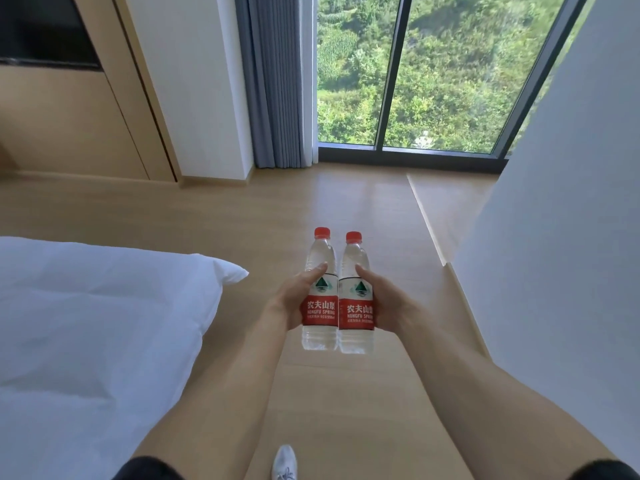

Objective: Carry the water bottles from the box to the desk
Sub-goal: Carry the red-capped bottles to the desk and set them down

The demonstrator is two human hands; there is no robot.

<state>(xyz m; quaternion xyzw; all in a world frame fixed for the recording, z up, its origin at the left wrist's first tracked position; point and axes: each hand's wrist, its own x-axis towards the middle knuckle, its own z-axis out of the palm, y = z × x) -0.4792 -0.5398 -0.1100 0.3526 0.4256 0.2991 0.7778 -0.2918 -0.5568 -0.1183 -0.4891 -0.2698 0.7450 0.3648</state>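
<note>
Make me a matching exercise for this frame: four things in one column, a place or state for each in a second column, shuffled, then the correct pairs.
Column A
1. left bottle
2. right bottle
3. bed
4. curtain

Column B
a. hangs at the left edge of the window
b. held in the grip of the right hand
c. white, on the left side of the view
d. held in the grip of the left hand

Pairs: 1-d, 2-b, 3-c, 4-a
</note>
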